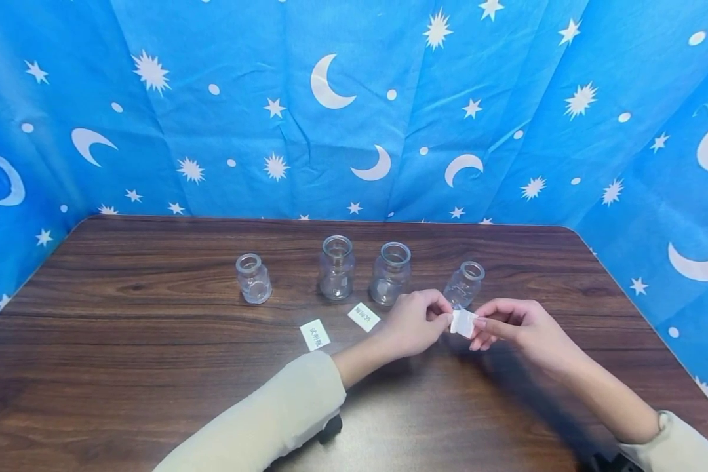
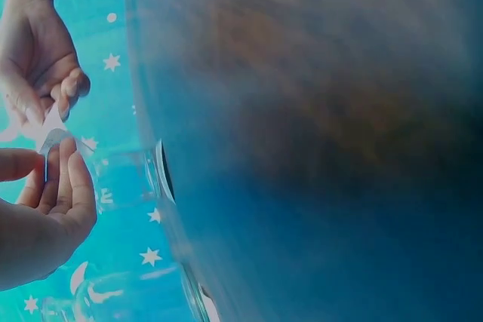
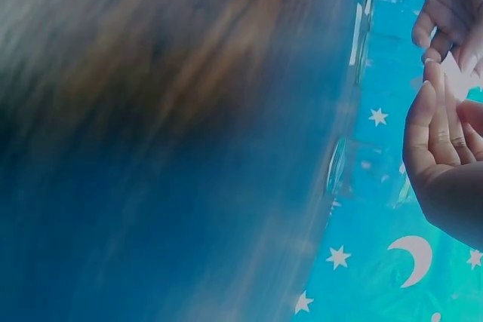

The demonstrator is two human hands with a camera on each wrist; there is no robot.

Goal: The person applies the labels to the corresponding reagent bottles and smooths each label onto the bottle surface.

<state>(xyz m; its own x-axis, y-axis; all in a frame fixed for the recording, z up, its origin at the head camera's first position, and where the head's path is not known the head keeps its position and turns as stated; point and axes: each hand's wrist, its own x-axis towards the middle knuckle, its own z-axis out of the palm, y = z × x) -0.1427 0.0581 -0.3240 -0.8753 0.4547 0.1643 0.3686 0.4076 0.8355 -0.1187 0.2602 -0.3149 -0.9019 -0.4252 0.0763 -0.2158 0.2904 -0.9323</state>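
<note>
Pinching a white slip point(image 1: 463, 323) by opposite edges, the left hand point(image 1: 416, 322) and right hand point(image 1: 530, 331) meet above the table point(image 1: 124, 367), each thumb narrowed against fingertips. Just behind, at twelve o'clock from the slip, stands a small jar point(image 1: 461, 290); whether they touch cannot be told. Toward ten o'clock stand a nearer tall jar point(image 1: 391, 278) and a farther tall jar point(image 1: 337, 272). Uneven pulling could crease or tear the slip — it looks thin. A forward nudge of the knuckles might tip the small jar, while the left sleeve point(image 1: 271, 406), swinging toward eleven, could drag the loose printed label point(image 1: 314, 335) at nine o'clock.
</note>
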